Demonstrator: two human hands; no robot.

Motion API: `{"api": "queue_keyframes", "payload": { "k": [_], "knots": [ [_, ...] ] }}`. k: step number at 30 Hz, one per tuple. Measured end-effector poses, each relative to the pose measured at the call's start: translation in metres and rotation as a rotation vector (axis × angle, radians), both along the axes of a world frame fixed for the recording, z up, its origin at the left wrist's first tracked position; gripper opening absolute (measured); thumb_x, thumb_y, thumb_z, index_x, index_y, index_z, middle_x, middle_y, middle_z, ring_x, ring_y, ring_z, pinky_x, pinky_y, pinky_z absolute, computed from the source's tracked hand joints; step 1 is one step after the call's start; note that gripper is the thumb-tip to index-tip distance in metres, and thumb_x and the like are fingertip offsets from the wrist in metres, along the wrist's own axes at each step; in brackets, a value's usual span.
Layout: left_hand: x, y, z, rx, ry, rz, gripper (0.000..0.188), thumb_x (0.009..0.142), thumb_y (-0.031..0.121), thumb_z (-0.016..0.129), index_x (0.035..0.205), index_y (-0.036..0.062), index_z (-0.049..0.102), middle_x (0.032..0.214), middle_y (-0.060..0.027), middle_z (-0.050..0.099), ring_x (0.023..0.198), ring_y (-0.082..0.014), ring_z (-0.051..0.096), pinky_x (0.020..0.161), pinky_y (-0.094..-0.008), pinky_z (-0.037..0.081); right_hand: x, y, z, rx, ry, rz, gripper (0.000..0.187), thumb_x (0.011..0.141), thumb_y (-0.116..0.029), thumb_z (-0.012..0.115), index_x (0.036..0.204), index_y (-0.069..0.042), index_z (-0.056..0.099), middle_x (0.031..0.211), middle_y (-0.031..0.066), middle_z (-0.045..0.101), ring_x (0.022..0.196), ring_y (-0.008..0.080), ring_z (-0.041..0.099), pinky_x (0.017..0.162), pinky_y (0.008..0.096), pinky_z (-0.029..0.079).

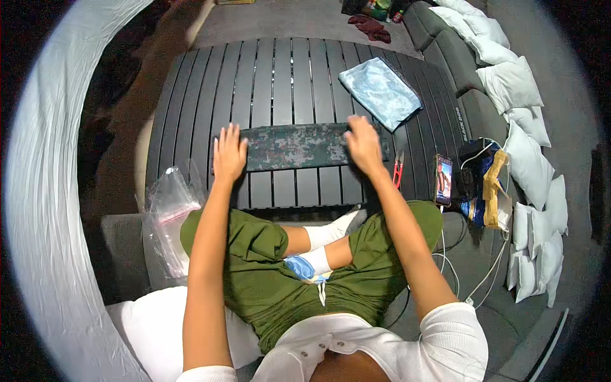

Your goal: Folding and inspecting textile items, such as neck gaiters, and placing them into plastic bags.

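Note:
A long strip of folded dark camouflage cloth (294, 146) lies flat across the near part of the black slatted table (280, 105). My left hand (230, 153) rests flat on the cloth's left end with its fingers stretched out. At the right end lies my right hand (365, 146), fingers slightly bent and the thumb apart, touching the cloth without a visible grip. Red-handled snips (398, 172) lie just right of my right hand. Farther back on the right is a folded light-blue mottled cloth (382, 92).
A lit phone (443, 180) sits at the table's right edge, beside cables and a blue-and-yellow bag (495, 191). Clear plastic bags (170, 223) lie by my left knee. White cushions (509, 83) line the grey sofa (449, 57). Dark red cloth (370, 28) lies beyond the table.

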State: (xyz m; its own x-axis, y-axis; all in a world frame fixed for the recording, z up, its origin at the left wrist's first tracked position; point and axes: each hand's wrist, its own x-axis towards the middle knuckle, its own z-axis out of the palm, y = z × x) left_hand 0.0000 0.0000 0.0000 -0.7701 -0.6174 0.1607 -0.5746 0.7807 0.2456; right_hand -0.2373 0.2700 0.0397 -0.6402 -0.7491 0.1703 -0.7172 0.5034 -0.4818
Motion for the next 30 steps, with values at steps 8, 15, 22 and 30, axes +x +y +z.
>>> {"api": "queue_keyframes", "payload": {
  "k": [8, 15, 22, 30],
  "knots": [
    [0.009, 0.012, 0.006, -0.098, -0.113, 0.131, 0.060, 0.087, 0.049, 0.031, 0.136, 0.0150, 0.023, 0.142, -0.0056, 0.020, 0.131, -0.0196, 0.016, 0.107, -0.0400, 0.010, -0.003, 0.040, -0.044, 0.118, 0.428, -0.392, 0.052, 0.085, -0.038, 0.043, 0.128, -0.009, 0.037, 0.134, 0.0119, 0.033, 0.123, 0.0334, 0.028, 0.100, 0.0501, 0.019],
    [-0.001, 0.019, 0.018, -0.218, -0.007, 0.109, 0.057, 0.088, 0.047, 0.034, 0.135, 0.0157, 0.028, 0.141, -0.0114, 0.020, 0.131, -0.0287, 0.014, 0.105, -0.0438, 0.010, -0.017, 0.039, -0.005, 0.183, -0.087, -0.750, 0.051, 0.066, -0.043, 0.064, 0.105, -0.011, 0.058, 0.113, 0.0142, 0.049, 0.107, 0.0356, 0.038, 0.090, 0.0469, 0.029],
    [-0.057, 0.072, 0.040, 0.276, 0.524, -0.197, 0.047, 0.085, 0.034, 0.049, 0.118, 0.0011, 0.047, 0.122, -0.0235, 0.043, 0.114, -0.0363, 0.040, 0.096, -0.0400, 0.031, -0.035, 0.032, 0.017, 0.112, -0.213, -0.526, 0.042, 0.064, -0.034, 0.065, 0.090, -0.003, 0.057, 0.088, 0.0175, 0.060, 0.087, 0.0327, 0.056, 0.076, 0.0404, 0.042],
    [-0.121, 0.142, 0.029, 2.081, 0.805, -0.033, 0.036, 0.082, 0.045, 0.053, 0.095, 0.0107, 0.054, 0.091, -0.0034, 0.055, 0.084, -0.0150, 0.056, 0.071, -0.0285, 0.045, 0.061, -0.033, 0.058, -0.197, -0.392, 0.054, 0.056, 0.068, -0.021, 0.066, 0.115, -0.002, 0.042, 0.098, 0.0196, 0.057, 0.085, 0.0257, 0.059, 0.075, 0.0327, 0.045]
  ]
}}
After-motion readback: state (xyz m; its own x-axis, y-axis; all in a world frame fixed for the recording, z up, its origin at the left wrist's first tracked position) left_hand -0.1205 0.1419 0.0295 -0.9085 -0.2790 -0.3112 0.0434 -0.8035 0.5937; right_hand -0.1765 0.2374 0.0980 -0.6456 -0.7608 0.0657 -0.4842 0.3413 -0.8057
